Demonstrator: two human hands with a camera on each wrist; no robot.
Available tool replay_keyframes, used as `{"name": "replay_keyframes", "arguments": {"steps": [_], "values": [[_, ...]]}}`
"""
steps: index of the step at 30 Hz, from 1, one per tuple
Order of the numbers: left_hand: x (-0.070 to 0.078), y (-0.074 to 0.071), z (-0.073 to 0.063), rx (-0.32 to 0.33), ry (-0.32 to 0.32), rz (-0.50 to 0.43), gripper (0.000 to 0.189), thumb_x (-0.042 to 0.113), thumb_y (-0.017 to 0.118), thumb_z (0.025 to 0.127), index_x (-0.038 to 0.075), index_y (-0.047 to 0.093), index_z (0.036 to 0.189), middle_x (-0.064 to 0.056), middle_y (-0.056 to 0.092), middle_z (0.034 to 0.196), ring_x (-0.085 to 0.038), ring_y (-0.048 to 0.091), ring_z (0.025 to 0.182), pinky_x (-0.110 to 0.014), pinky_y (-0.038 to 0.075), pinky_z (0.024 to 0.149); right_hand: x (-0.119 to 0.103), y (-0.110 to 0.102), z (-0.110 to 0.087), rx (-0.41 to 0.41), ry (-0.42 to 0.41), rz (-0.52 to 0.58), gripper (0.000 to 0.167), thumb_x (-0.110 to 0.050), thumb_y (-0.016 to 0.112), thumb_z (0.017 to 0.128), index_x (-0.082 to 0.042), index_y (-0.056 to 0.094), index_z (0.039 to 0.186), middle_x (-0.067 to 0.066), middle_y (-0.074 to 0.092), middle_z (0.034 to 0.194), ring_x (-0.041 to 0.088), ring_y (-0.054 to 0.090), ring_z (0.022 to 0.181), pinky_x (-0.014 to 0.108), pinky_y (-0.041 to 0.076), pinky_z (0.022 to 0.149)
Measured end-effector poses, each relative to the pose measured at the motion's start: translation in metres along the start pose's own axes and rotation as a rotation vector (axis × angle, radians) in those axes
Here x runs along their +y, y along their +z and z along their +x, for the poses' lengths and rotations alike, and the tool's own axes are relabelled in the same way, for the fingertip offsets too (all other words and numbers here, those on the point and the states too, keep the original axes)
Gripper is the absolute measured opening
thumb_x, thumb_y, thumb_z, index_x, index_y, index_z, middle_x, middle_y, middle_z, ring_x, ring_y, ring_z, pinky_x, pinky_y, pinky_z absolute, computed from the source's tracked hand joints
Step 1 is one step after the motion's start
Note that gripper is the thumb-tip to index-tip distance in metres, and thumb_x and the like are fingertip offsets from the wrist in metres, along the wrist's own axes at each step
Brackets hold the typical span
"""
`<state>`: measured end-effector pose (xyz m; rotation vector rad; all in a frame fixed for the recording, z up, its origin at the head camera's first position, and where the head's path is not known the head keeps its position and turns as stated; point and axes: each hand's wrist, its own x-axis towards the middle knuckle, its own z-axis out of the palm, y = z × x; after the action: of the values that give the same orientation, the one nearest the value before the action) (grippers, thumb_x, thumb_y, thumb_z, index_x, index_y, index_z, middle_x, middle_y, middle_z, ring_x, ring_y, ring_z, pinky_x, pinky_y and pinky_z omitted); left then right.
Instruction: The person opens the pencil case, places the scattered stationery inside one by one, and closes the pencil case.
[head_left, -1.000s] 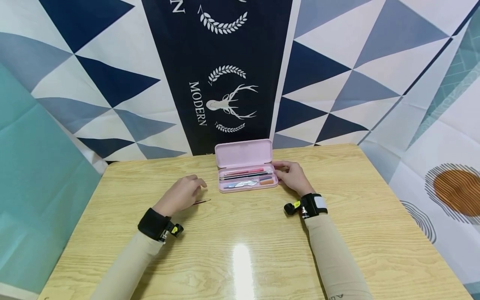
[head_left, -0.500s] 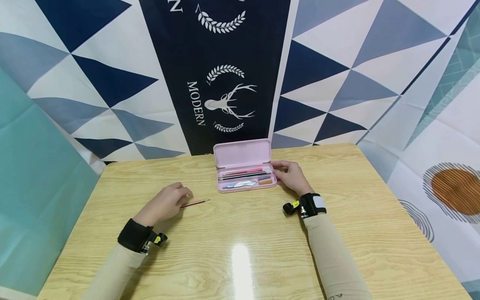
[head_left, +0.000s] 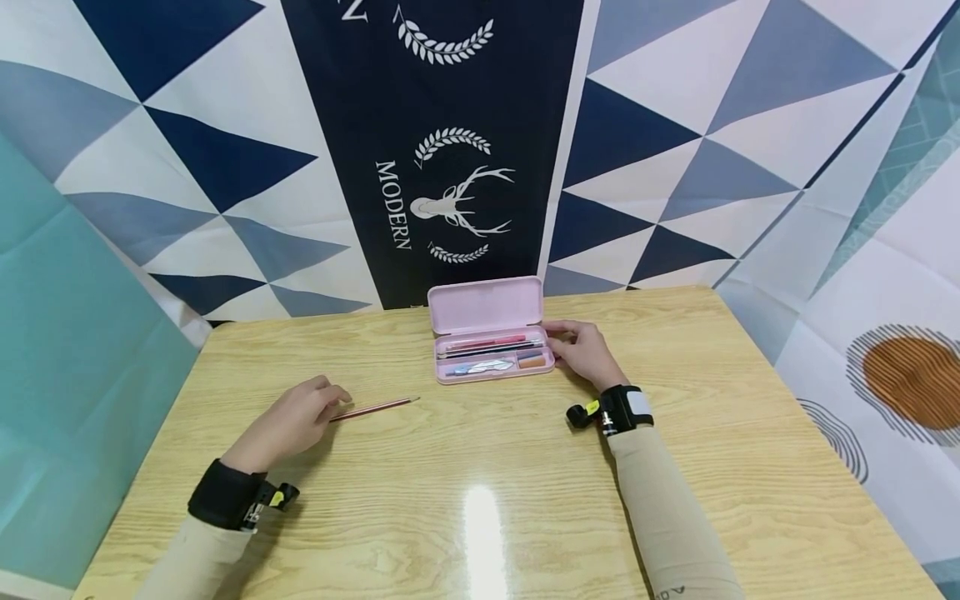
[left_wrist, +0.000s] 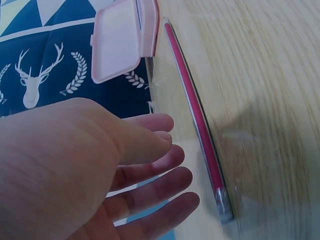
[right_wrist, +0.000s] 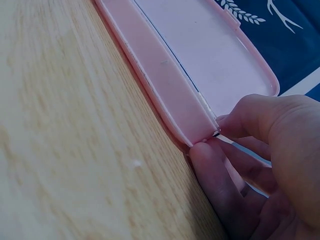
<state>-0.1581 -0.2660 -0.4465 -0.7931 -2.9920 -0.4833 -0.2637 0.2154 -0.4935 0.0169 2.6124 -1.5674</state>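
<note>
A red-striped pencil lies on the wooden table, its tip toward the pink pencil case. My left hand is beside the pencil's blunt end. In the left wrist view, this hand's fingers are loosely bent and apart from the pencil. At the table's back, the case stands with its lid up. My right hand pinches the case's right end; the right wrist view has thumb and finger against the case's wall. Several pencils, a silvery tool and an orange-and-blue eraser lie inside.
Behind the table hangs a patterned cloth with a deer print, close to the raised lid. A teal sheet borders the left side. White patterned cloth borders the right.
My left hand has drawn back to the left and toward me, leaving more of the pencil in sight. The right hand and the case have stayed put.
</note>
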Motion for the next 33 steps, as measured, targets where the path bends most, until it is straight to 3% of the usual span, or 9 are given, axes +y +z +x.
{"name": "replay_keyframes", "arguments": {"steps": [5,14,33], "values": [[-0.003,-0.003,-0.007,-0.004,-0.029,0.017,0.021,-0.005,0.074,0.102,0.005,0.081,0.119,-0.008,0.072,0.102,-0.015,0.065,0.086,-0.034,0.059,0.075,0.0,-0.001,0.0,-0.002,0.007,0.008,0.04,-0.014,0.067,0.113,-0.008,0.07,0.153,0.025,0.071,0.133,0.017,0.066,0.093,0.018,0.06,0.069],[-0.004,-0.006,-0.009,-0.013,-0.044,0.008,0.025,0.001,0.086,0.095,0.005,0.081,0.12,-0.008,0.074,0.105,-0.027,0.076,0.098,-0.04,0.065,0.082,0.0,0.0,-0.001,-0.001,0.009,0.012,0.04,-0.015,0.067,0.113,-0.008,0.07,0.153,0.026,0.071,0.135,0.017,0.067,0.093,0.017,0.059,0.07],[-0.015,0.005,-0.014,-0.035,-0.061,-0.024,0.02,-0.001,0.086,0.095,0.011,0.081,0.111,-0.002,0.072,0.099,-0.018,0.07,0.09,-0.036,0.061,0.078,0.002,0.001,-0.001,0.004,-0.027,0.015,0.039,-0.013,0.068,0.112,-0.005,0.071,0.151,0.026,0.074,0.128,0.01,0.067,0.086,0.018,0.059,0.068]]}}
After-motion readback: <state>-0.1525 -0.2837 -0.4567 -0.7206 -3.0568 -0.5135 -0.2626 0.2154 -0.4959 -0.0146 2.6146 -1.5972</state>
